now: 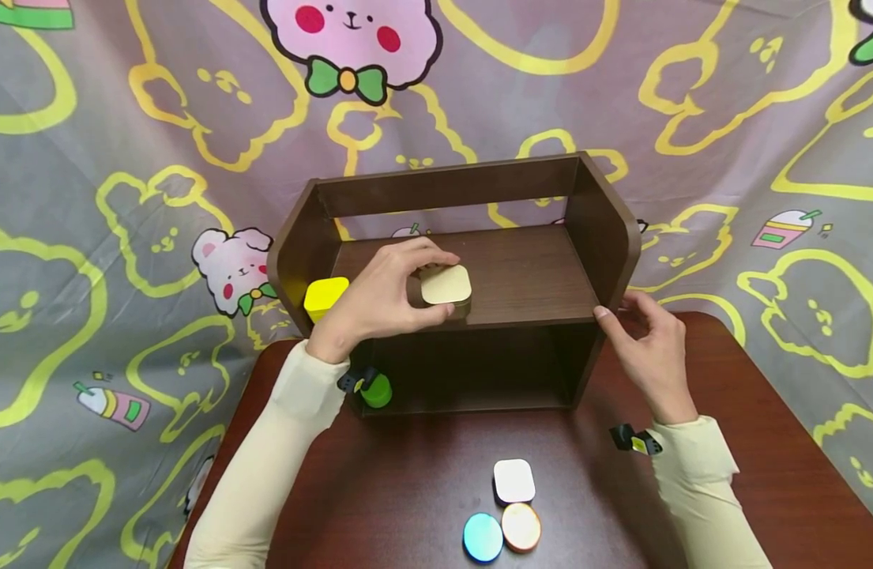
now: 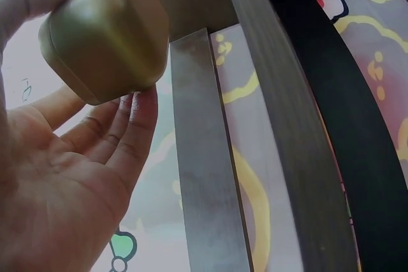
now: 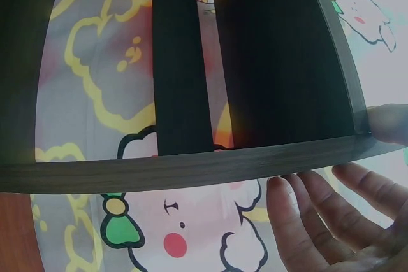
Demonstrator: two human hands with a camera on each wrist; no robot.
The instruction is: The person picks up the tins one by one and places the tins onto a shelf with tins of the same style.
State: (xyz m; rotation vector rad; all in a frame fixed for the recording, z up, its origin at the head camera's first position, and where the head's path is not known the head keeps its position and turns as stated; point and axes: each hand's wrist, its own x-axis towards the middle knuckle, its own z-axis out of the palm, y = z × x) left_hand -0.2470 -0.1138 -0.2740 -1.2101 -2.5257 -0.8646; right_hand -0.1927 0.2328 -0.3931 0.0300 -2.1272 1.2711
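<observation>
A gold rounded-square tin (image 1: 446, 284) is pinched between the thumb and fingers of my left hand (image 1: 386, 296), over the upper board of a dark brown two-tier shelf (image 1: 521, 276). The left wrist view shows the smooth side of that gold tin (image 2: 108, 36), with fingers at its underside. My right hand (image 1: 652, 348) holds the shelf's right side panel near the front edge. Its thumb lies on the edge, while its fingers (image 3: 338, 214) are at the outer face in the right wrist view.
A yellow box (image 1: 325, 296) stands at the upper board's left end, and a green round container (image 1: 377, 391) in the lower compartment's left corner. A white rounded-square tin (image 1: 514, 480), a blue round lid (image 1: 483, 537) and an orange-rimmed round one (image 1: 521, 527) lie on the table (image 1: 393, 490).
</observation>
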